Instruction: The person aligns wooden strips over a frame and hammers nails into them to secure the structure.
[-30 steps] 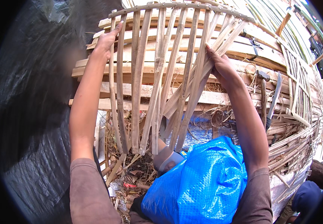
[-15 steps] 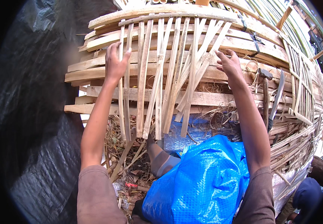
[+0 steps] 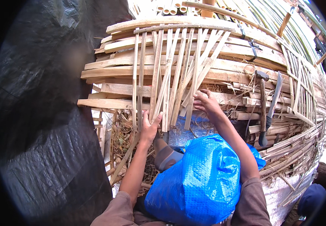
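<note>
A row of thin pale wooden slats (image 3: 178,67) fans down from a crosswise stick (image 3: 185,26) at the top; several cross one another. At the lower ends of the left-hand slats, my left hand (image 3: 148,130) has its thumb and fingers closed around a slat (image 3: 156,81). My right hand (image 3: 209,104) is beside the lower right slats, fingers bent and apart, with nothing visible in it. Blue woven plastic sheeting (image 3: 208,177) covers my lap. Behind the slats lie thick sawn wooden planks (image 3: 110,71), stacked crosswise.
A hammer (image 3: 262,98) and a machete (image 3: 275,98) lie on the right. Another slatted frame (image 3: 302,86) rests beyond them. Black sheeting (image 3: 53,150) hangs at the left. Bamboo poles (image 3: 173,9) are stacked at the back. A person in a dark blue cap (image 3: 312,199) is at lower right.
Both hands have come down toward me, the left to the slats' lower ends, the right inward beside the right slats. The left-hand slats have shifted apart. The view has also shifted.
</note>
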A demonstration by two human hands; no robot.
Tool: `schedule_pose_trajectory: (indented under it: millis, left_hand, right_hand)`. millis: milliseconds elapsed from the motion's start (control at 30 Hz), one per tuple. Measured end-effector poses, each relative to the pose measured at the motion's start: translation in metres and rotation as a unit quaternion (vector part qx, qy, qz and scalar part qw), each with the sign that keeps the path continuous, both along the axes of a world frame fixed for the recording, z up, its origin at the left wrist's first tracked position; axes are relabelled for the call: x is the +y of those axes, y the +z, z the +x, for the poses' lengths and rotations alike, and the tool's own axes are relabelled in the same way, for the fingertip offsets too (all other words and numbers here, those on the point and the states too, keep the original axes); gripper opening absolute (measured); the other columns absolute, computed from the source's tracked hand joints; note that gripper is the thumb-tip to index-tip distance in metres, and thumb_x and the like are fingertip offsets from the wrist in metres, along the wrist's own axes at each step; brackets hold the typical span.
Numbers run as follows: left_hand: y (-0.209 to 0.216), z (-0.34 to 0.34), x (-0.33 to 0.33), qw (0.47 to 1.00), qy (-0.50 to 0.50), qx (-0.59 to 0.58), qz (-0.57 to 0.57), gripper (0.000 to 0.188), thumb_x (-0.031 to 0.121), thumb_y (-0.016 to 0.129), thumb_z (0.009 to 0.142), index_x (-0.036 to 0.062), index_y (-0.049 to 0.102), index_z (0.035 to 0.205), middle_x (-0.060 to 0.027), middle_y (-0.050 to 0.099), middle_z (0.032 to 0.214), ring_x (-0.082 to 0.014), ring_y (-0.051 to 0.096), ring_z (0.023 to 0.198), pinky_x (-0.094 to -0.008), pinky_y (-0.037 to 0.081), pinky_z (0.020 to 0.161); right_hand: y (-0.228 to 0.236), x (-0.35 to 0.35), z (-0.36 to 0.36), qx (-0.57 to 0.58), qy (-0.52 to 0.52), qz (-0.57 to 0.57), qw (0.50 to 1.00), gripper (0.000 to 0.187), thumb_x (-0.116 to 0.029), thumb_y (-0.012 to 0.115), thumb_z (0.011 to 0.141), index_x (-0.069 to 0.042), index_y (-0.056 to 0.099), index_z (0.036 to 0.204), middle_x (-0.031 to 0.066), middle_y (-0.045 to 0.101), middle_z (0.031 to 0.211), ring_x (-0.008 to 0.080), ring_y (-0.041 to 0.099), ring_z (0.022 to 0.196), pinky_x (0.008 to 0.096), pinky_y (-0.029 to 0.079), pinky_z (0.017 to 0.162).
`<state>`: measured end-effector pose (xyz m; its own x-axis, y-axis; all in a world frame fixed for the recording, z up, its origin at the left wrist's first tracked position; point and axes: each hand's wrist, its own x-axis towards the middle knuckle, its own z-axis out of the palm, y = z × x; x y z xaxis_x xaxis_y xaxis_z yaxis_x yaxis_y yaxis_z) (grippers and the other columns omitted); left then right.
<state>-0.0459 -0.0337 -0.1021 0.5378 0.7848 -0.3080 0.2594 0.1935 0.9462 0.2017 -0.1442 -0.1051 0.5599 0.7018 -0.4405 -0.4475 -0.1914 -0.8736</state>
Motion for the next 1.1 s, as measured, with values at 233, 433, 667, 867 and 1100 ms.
schedule_pose_trajectory:
  millis: [233,433,667,867,1100]
  left_hand:
    - [-0.065,-0.023,0.045,0.923,-0.087,-0.195,-0.319,0.080,0.049,0.072,0.086,0.0087,0.038,0.147,-0.0153,0.054,0.137,-0.0279,0.052,0.128,-0.0462,0.047,0.101]
    - [-0.069,-0.022,0.028,0.855,-0.136,-0.251,-0.433,0.055,0.032,0.070,0.091,0.0025,0.051,0.133,-0.0168,0.064,0.120,-0.0314,0.064,0.110,-0.0550,0.057,0.090]
    - [-0.046,-0.005,0.030,0.929,-0.128,-0.095,-0.334,0.042,0.012,0.065,0.090,-0.0004,0.050,0.127,-0.0168,0.066,0.105,-0.0307,0.069,0.089,-0.0474,0.061,0.076]
    - [-0.013,0.004,0.016,0.915,-0.003,-0.092,-0.393,0.035,0.015,0.062,0.087,0.0009,0.057,0.119,-0.0147,0.067,0.096,-0.0297,0.067,0.083,-0.0441,0.058,0.077]
    - [-0.021,-0.011,0.032,0.965,-0.049,-0.078,-0.245,0.033,0.014,0.062,0.089,0.0017,0.057,0.120,-0.0120,0.066,0.097,-0.0241,0.064,0.082,-0.0386,0.055,0.075]
  right_hand:
    - [0.021,-0.068,0.006,-0.056,0.078,-0.075,0.993,0.042,-0.022,0.070,0.090,-0.002,0.058,0.126,0.0075,0.067,0.106,0.0134,0.066,0.084,0.0258,0.053,0.074]
    - [0.076,-0.161,-0.008,-0.164,0.031,-0.037,0.985,0.035,-0.015,0.069,0.093,-0.002,0.059,0.124,0.0080,0.069,0.098,0.0119,0.063,0.087,0.0268,0.053,0.077]
    - [0.080,-0.321,-0.046,-0.260,-0.232,-0.068,0.935,0.028,-0.011,0.064,0.095,-0.001,0.061,0.121,0.0068,0.068,0.097,0.0112,0.063,0.087,0.0260,0.051,0.080]
    - [0.020,-0.417,-0.123,-0.255,-0.421,-0.182,0.851,0.023,-0.009,0.062,0.096,-0.004,0.061,0.118,0.0024,0.063,0.097,0.0092,0.060,0.086,0.0242,0.049,0.078]
    - [-0.034,-0.446,-0.188,-0.299,-0.254,-0.393,0.832,0.034,-0.009,0.066,0.086,-0.003,0.061,0.119,0.0142,0.067,0.106,0.0238,0.067,0.091,0.0347,0.053,0.083]
